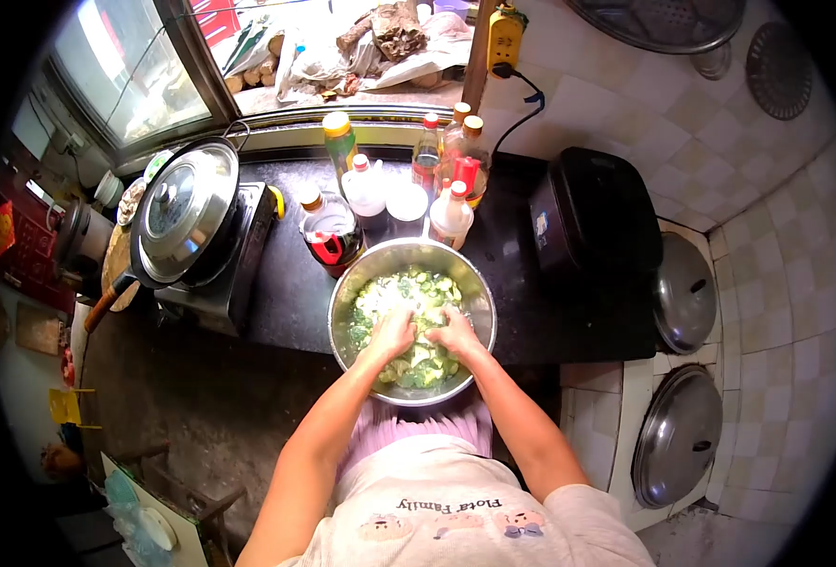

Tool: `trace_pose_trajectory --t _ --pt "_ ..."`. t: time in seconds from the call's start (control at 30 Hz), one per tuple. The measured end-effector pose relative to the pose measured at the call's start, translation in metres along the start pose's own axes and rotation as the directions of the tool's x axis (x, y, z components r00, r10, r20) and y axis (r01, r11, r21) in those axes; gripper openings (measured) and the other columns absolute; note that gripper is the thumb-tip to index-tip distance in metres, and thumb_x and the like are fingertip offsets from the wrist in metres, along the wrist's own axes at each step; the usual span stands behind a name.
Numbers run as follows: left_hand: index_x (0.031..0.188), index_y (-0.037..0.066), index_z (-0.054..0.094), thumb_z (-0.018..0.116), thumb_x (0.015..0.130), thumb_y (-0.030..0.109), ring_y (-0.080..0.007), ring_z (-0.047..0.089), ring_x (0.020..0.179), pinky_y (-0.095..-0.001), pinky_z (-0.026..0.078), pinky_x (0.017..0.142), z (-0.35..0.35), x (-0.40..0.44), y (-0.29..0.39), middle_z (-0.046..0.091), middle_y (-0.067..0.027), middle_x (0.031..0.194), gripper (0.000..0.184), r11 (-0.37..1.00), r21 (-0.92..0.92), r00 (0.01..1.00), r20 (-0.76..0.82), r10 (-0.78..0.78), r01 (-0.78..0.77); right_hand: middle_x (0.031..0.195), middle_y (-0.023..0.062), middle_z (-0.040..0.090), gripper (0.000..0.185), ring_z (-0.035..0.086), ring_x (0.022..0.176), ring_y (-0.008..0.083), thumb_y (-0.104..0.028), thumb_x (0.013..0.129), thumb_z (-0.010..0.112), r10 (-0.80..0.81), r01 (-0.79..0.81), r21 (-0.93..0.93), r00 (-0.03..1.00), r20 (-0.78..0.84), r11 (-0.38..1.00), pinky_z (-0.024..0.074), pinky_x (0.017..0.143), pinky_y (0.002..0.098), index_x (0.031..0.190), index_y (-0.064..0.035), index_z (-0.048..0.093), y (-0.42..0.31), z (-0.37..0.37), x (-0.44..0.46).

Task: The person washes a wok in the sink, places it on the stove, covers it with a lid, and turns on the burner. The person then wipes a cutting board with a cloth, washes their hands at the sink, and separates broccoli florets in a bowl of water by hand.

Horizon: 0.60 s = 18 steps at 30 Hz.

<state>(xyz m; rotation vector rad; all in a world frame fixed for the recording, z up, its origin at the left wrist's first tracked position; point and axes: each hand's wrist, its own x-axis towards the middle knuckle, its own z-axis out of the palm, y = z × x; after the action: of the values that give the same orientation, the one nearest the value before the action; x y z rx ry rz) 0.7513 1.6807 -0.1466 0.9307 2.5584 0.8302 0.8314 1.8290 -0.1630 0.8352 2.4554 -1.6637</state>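
A large steel bowl [341, 352] stands at the front edge of the dark counter, close to my body. Chopped green vegetable pieces [423, 367] fill much of it. My left hand [394, 333] reaches into the bowl from the left, its fingers down among the pieces and partly hidden. On the right side of the bowl, my right hand [453, 333] touches the pieces with its fingers bent inward. The two hands are a short distance apart. Whether either hand grips any pieces is too small to tell.
Behind the bowl are several bottles, including a dark one with a red label [331, 236]. A lidded wok [187, 213] sits on a stove [220, 288] at the left. To the right is a black box-like container [597, 213], with metal lids [680, 435] farther right.
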Motion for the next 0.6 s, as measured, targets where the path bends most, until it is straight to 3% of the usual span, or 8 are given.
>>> trace_pose_trajectory --t 0.07,0.1,0.13,0.2,0.23,0.37,0.47,0.6 --pt "0.099 0.002 0.058 0.058 0.082 0.015 -0.0239 0.061 0.073 -0.0377 0.048 0.065 -0.011 -0.006 -0.013 0.062 -0.0103 0.086 0.021 0.898 -0.387 0.975 0.152 -0.164 0.212 0.104 0.0164 0.059 0.056 0.06 0.094 0.0272 -0.005 0.065 0.071 -0.008 -0.023 0.281 0.994 0.11 0.959 0.048 0.081 0.0337 0.118 -0.004 0.052 0.016 0.0 0.001" --pt "0.099 0.001 0.059 0.058 0.084 0.015 -0.0142 0.06 0.068 -0.0274 0.047 0.058 -0.026 -0.012 -0.015 0.062 -0.0051 0.085 0.02 0.571 -0.641 0.855 0.447 -0.264 0.512 0.102 0.0142 0.06 0.055 0.059 0.089 0.0211 -0.004 0.066 0.071 0.07 -0.148 0.402 0.977 0.202 0.904 0.048 0.078 0.0302 0.118 -0.0047 0.052 -0.016 -0.015 -0.018" --pt "0.1 0.0 0.059 0.056 0.086 0.012 -0.0124 0.06 0.071 -0.0224 0.047 0.059 -0.032 -0.02 -0.014 0.062 -0.006 0.087 0.018 0.415 -0.77 0.874 0.412 -0.258 0.485 0.101 0.0138 0.06 0.054 0.059 0.086 0.0203 -0.003 0.067 0.071 0.03 -0.085 0.334 0.985 0.168 0.939 0.0485 0.075 0.0299 0.118 -0.0047 0.052 -0.024 -0.02 -0.024" --pt "0.101 -0.001 0.059 0.055 0.086 0.007 -0.014 0.06 0.073 -0.0233 0.048 0.062 -0.041 -0.03 -0.02 0.062 -0.0078 0.088 0.017 0.192 -0.857 0.872 0.437 -0.221 0.478 0.099 0.0129 0.06 0.053 0.06 0.081 0.0187 -0.003 0.068 0.071 -0.063 0.042 0.187 0.992 0.109 0.981 0.0493 0.07 0.0293 0.117 -0.0048 0.052 -0.031 -0.023 -0.028" --pt "0.101 -0.001 0.059 0.055 0.086 0.007 -0.0145 0.061 0.073 -0.0236 0.049 0.062 -0.044 -0.033 -0.02 0.062 -0.0079 0.088 0.017 0.166 -0.86 0.867 0.443 -0.229 0.483 0.097 0.01 0.059 0.051 0.059 0.077 0.0156 -0.005 0.07 0.071 -0.068 0.039 0.235 0.991 0.114 0.971 0.0489 0.064 0.0277 0.118 -0.0058 0.051 -0.019 -0.016 -0.023" --pt "0.101 -0.001 0.058 0.057 0.084 0.006 -0.0156 0.062 0.075 -0.0244 0.05 0.063 -0.051 -0.045 -0.015 0.062 -0.0084 0.088 0.019 0.112 -0.87 0.866 0.451 -0.217 0.481 0.096 0.0068 0.057 0.05 0.059 0.081 0.0135 -0.005 0.075 0.067 -0.033 -0.092 0.48 0.969 0.246 0.872 0.0488 0.065 0.0257 0.121 -0.0084 0.05 -0.053 -0.027 -0.04" --pt "0.104 -0.002 0.057 0.058 0.083 0.005 -0.0159 0.062 0.076 -0.025 0.051 0.064 -0.047 -0.049 -0.02 0.062 -0.0089 0.092 0.022 0.144 -0.872 0.876 0.436 -0.207 0.468 0.095 0.0061 0.057 0.051 0.059 0.075 0.0139 -0.001 0.075 0.063 0.026 -0.315 0.764 0.931 0.365 0.564 0.0485 0.063 0.0245 0.123 -0.0076 0.048 -0.048 -0.026 -0.039" --pt "0.111 -0.004 0.055 0.057 0.082 0.001 -0.0178 0.063 0.08 -0.027 0.052 0.068 -0.05 -0.053 -0.01 0.059 -0.0122 0.101 0.029 0.304 -0.87 0.914 0.319 -0.251 0.387 0.092 0.0058 0.059 0.049 0.059 0.072 0.0146 -0.007 0.079 0.058 -0.058 -0.092 0.644 0.977 0.207 0.76 0.0495 0.063 0.0261 0.126 -0.0069 0.046 -0.039 -0.022 -0.041"
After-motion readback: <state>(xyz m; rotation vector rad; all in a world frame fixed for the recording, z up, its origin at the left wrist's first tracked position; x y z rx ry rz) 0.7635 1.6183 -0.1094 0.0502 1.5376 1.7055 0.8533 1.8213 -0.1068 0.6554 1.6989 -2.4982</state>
